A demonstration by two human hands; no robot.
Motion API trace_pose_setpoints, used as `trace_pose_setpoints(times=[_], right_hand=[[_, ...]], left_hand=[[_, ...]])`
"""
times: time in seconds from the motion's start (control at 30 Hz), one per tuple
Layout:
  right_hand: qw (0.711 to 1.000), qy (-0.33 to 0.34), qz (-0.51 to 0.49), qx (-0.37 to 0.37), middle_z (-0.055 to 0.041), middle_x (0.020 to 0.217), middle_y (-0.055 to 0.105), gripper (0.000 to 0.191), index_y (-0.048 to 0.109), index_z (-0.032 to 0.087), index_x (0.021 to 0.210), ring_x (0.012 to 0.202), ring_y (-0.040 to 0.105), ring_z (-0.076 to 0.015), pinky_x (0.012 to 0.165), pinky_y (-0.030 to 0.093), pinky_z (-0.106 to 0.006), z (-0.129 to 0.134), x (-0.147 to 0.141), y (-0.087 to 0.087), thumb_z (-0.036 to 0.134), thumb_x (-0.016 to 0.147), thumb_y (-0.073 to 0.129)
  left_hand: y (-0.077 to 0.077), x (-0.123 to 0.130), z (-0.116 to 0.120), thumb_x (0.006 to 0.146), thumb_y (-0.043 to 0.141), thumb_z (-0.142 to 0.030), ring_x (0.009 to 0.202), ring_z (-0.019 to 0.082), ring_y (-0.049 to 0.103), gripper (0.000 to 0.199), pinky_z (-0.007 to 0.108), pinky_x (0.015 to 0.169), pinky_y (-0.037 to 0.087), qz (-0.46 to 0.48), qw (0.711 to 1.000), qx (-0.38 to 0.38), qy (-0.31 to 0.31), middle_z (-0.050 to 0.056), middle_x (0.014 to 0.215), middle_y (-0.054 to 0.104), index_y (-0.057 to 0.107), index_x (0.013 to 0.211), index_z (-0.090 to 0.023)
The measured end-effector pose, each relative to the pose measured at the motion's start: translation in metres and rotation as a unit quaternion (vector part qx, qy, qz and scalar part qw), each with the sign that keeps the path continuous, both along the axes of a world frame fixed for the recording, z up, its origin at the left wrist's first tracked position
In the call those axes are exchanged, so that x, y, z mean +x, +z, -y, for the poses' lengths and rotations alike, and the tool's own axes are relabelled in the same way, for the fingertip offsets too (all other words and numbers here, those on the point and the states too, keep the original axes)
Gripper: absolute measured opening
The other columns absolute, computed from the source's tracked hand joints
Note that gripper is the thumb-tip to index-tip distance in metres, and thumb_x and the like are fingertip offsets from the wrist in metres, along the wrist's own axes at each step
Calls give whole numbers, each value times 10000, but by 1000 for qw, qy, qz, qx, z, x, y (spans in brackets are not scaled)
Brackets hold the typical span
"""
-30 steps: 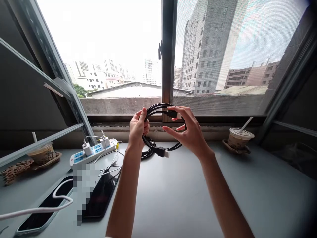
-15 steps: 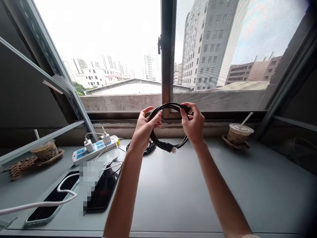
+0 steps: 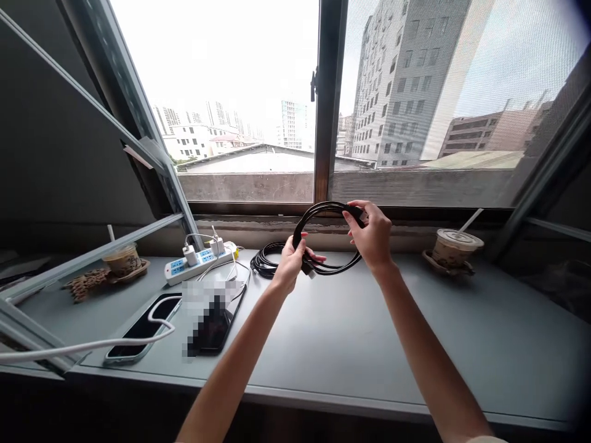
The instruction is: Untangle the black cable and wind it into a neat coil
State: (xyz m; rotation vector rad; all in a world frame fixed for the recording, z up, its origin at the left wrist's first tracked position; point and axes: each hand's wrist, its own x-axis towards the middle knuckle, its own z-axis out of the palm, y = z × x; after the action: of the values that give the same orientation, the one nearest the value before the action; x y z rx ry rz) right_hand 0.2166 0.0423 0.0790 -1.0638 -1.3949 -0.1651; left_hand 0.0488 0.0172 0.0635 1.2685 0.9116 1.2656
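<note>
A black cable (image 3: 339, 269) is wound into a loop and held up above the grey desk, in front of the window. My left hand (image 3: 292, 261) grips the loop's lower left side, close to a connector with a light metal tip (image 3: 311, 274). On the upper right of the loop, my right hand (image 3: 372, 234) pinches the cable near its other connector. A second coiled black cable (image 3: 262, 261) lies on the desk behind my left hand.
A white power strip (image 3: 201, 264) with plugs stands back left, phones (image 3: 143, 329) and white cords before it. One lidded cup (image 3: 455, 246) is at the right, another cup (image 3: 122, 261) at the left. A metal frame (image 3: 170, 175) slants along the left.
The view has shifted, showing more of the desk's front edge. My left hand has moved down the loop and closed round it beside the connector. My right hand keeps its hold.
</note>
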Motion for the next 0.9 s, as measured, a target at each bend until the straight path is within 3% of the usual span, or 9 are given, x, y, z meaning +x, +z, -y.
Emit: trace_pose_setpoints(times=[0.1, 0.17, 0.33, 0.43, 0.53, 0.67, 0.77, 0.87, 0.9], right_hand=[[998, 1, 39, -57, -50, 929, 591, 305, 627, 162, 1108, 573, 483, -73, 684, 444, -248, 6, 1, -15, 328, 865, 546], [990, -10, 82, -116, -45, 918, 583, 393, 585, 196, 1224, 624, 504, -85, 722, 441, -248, 10, 1, -29, 319, 852, 570], [918, -52, 200, -338, -50, 962, 556, 569, 406, 299, 1395, 837, 556, -147, 730, 416, -238, 16, 2, -69, 206, 848, 532], [896, -41, 211, -388, -65, 981, 568, 534, 474, 283, 1353, 880, 572, -169, 735, 422, -245, 13, 3, -91, 176, 831, 496], [875, -34, 207, -436, -83, 1064, 577, 524, 496, 238, 1342, 952, 578, -182, 765, 442, -240, 9, 4, -107, 182, 821, 497], [857, -35, 201, -473, -96, 1167, 554, 508, 492, 179, 1335, 1050, 550, -176, 890, 446, -285, 9, 0, -118, 153, 828, 515], [851, -34, 202, -483, -96, 1160, 550, 461, 503, 165, 1311, 1057, 541, -158, 929, 435, -311, 11, -5, -121, 178, 851, 531], [854, -53, 194, -479, -105, 1119, 557, 445, 540, 185, 1284, 1032, 556, -188, 872, 444, -299, 19, -5, -112, 236, 842, 562], [860, -61, 189, -471, -108, 1117, 557, 452, 548, 187, 1278, 1031, 559, -204, 848, 447, -297, 26, -2, -104, 267, 834, 580]], left_hand=[[2, -3, 4, 965, 240, -317, 556, 153, 648, 249, 212, 531, 491, -3, 998, 36, 57, -94, 516, 331, 353, 1129, -169], [-3, -4, 3, 958, 242, -372, 492, 152, 617, 305, 193, 458, 446, -27, 995, 47, 87, -103, 499, 312, 312, 1181, -175], [-35, -9, -9, 863, 499, -292, 416, 142, 541, 491, 249, 487, 459, -167, 980, 18, 107, -76, 514, 463, 268, 1267, -135], [-58, -11, -21, 772, 611, -141, 643, 151, 599, 507, 319, 709, 502, -262, 957, 12, 123, 2, 698, 568, 393, 1230, -116], [-74, -11, -35, 825, 583, -189, 910, 176, 577, 341, 380, 857, 473, -329, 932, 18, 153, 79, 1024, 575, 501, 1150, -129], [-76, -5, -42, 848, 549, -193, 1022, 221, 542, 281, 436, 917, 431, -387, 905, 43, 169, 114, 1155, 519, 527, 1120, -123], [-61, 1, -15, 857, 502, -173, 1008, 243, 553, 229, 421, 930, 405, -404, 897, 107, 145, 148, 1154, 503, 550, 1077, -129], [-41, -6, 50, 896, 459, -251, 942, 176, 562, 186, 317, 858, 442, -390, 892, 212, 85, 78, 1107, 539, 567, 1041, -206], [-35, -13, 76, 896, 458, -227, 943, 163, 563, 180, 299, 847, 448, -377, 872, 306, 67, 69, 1082, 559, 577, 1031, -217]])
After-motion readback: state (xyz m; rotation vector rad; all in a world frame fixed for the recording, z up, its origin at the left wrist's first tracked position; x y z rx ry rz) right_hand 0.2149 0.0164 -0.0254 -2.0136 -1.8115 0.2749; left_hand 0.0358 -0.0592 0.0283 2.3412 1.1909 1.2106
